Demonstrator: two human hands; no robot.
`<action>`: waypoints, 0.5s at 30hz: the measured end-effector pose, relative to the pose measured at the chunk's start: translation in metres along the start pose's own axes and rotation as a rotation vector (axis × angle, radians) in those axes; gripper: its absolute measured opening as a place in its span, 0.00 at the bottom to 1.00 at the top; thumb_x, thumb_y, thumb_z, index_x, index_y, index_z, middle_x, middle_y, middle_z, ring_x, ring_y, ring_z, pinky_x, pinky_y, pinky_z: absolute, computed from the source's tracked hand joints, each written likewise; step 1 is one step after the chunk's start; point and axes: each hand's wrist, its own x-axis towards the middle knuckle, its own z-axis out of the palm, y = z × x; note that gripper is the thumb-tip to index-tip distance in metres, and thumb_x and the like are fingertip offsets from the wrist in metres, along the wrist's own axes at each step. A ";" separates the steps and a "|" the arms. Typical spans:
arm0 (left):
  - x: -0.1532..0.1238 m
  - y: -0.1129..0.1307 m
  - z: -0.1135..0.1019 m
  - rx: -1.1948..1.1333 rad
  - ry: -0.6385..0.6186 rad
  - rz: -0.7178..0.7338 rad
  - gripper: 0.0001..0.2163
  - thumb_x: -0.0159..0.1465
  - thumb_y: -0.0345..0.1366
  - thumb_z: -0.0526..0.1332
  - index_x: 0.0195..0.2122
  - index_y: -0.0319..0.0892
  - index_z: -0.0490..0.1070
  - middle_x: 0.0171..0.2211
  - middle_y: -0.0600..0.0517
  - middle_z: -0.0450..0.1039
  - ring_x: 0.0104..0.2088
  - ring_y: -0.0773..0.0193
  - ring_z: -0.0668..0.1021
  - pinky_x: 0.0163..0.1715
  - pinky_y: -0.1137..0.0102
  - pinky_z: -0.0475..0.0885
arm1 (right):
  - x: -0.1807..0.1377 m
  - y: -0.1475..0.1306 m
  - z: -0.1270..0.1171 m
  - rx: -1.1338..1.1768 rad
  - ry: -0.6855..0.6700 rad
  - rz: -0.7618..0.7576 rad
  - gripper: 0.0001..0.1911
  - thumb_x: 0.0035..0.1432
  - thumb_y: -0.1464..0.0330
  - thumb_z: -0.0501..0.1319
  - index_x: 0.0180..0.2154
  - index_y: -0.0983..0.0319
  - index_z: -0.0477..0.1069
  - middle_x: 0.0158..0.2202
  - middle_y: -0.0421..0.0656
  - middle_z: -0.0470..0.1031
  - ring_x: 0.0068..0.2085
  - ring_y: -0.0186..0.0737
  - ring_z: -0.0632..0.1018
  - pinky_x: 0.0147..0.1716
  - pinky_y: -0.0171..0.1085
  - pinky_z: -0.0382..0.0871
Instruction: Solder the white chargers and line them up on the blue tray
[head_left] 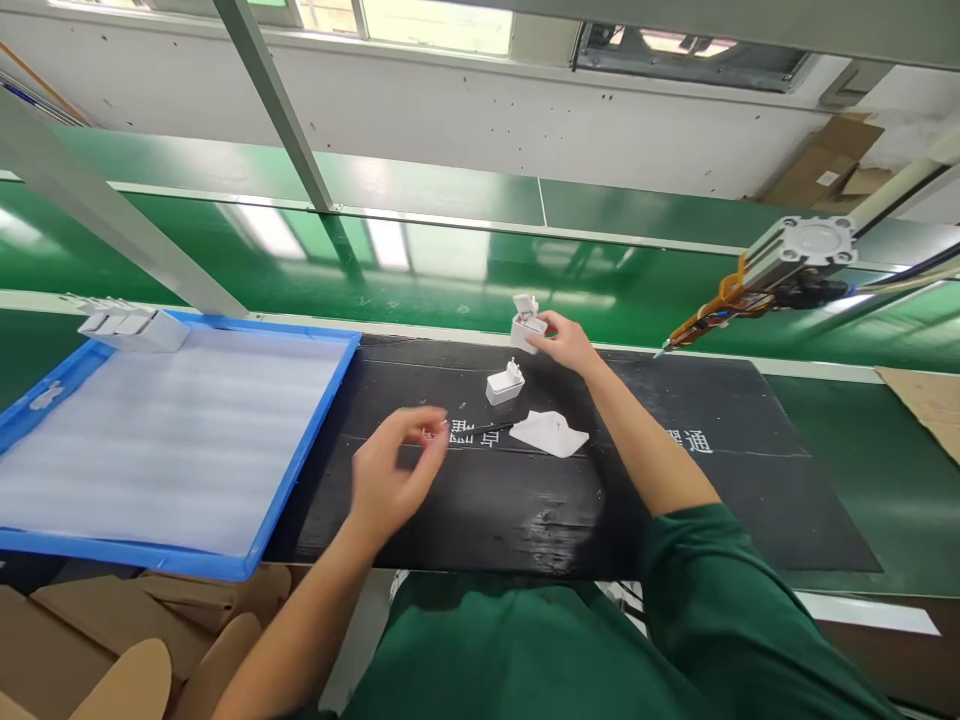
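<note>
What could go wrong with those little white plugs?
The right hand pinches a plug at the far edge of the mat, beside the green belt. If the fingers slip, it might drop onto the belt. The left hand hovers open near a second plug with its prongs up. A careless sweep could knock it over or scrape the hand.

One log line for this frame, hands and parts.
right hand: grips white adapter | left hand: open over black mat | second adapter: on mat | blue tray: left
</note>
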 end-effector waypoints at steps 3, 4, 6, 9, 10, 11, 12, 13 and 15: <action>0.034 0.015 0.029 -0.004 -0.110 0.137 0.21 0.65 0.43 0.60 0.59 0.53 0.65 0.57 0.49 0.70 0.58 0.56 0.72 0.56 0.61 0.72 | -0.047 0.013 -0.008 -0.044 -0.006 0.024 0.19 0.51 0.63 0.63 0.45 0.63 0.73 0.39 0.47 0.79 0.38 0.44 0.77 0.43 0.43 0.70; 0.048 0.018 0.040 0.042 -0.176 0.142 0.26 0.63 0.43 0.62 0.62 0.51 0.62 0.60 0.49 0.67 0.61 0.55 0.69 0.59 0.60 0.69 | -0.059 0.016 -0.007 -0.056 -0.011 0.029 0.20 0.51 0.62 0.63 0.45 0.64 0.73 0.38 0.47 0.79 0.37 0.44 0.76 0.42 0.43 0.70; 0.070 0.021 0.061 0.104 -0.292 0.134 0.32 0.61 0.43 0.65 0.65 0.50 0.57 0.62 0.48 0.66 0.62 0.52 0.68 0.58 0.59 0.69 | -0.077 0.021 -0.004 -0.028 -0.063 0.034 0.26 0.49 0.60 0.65 0.49 0.65 0.72 0.37 0.47 0.78 0.35 0.42 0.75 0.39 0.42 0.70; 0.087 0.018 0.083 0.105 -0.332 0.128 0.32 0.62 0.37 0.63 0.67 0.50 0.55 0.57 0.49 0.72 0.55 0.54 0.74 0.53 0.61 0.72 | -0.090 0.026 0.001 0.081 -0.175 0.046 0.32 0.46 0.59 0.67 0.53 0.64 0.69 0.34 0.43 0.76 0.31 0.38 0.73 0.33 0.38 0.69; 0.089 0.015 0.087 0.072 -0.316 0.123 0.30 0.63 0.35 0.62 0.66 0.49 0.56 0.55 0.50 0.74 0.52 0.56 0.76 0.52 0.63 0.72 | -0.092 0.028 0.003 0.110 -0.198 0.052 0.32 0.46 0.59 0.67 0.54 0.64 0.69 0.33 0.42 0.75 0.30 0.37 0.73 0.31 0.37 0.69; 0.090 0.011 0.089 0.024 -0.298 0.117 0.29 0.63 0.34 0.62 0.65 0.48 0.58 0.53 0.51 0.75 0.49 0.58 0.78 0.51 0.64 0.72 | -0.093 0.029 0.004 0.126 -0.204 0.058 0.32 0.47 0.58 0.67 0.53 0.63 0.69 0.32 0.41 0.74 0.29 0.36 0.72 0.31 0.37 0.68; 0.090 0.008 0.091 -0.034 -0.282 0.109 0.26 0.63 0.35 0.62 0.63 0.48 0.61 0.52 0.51 0.77 0.46 0.60 0.79 0.49 0.66 0.72 | -0.094 0.030 0.006 0.131 -0.193 0.064 0.32 0.47 0.57 0.67 0.53 0.63 0.69 0.31 0.40 0.73 0.30 0.37 0.72 0.31 0.37 0.68; 0.089 0.004 0.092 -0.091 -0.270 0.100 0.23 0.63 0.37 0.62 0.60 0.47 0.65 0.51 0.52 0.77 0.43 0.61 0.79 0.48 0.67 0.73 | -0.095 0.031 0.007 0.139 -0.179 0.068 0.32 0.47 0.56 0.67 0.52 0.63 0.70 0.31 0.40 0.72 0.30 0.37 0.72 0.32 0.37 0.68; 0.087 -0.002 0.093 -0.176 -0.254 0.078 0.17 0.63 0.41 0.62 0.53 0.47 0.71 0.48 0.52 0.78 0.39 0.63 0.79 0.45 0.69 0.74 | -0.097 0.032 0.009 0.154 -0.144 0.070 0.32 0.46 0.54 0.67 0.52 0.62 0.70 0.31 0.40 0.71 0.31 0.39 0.72 0.33 0.38 0.68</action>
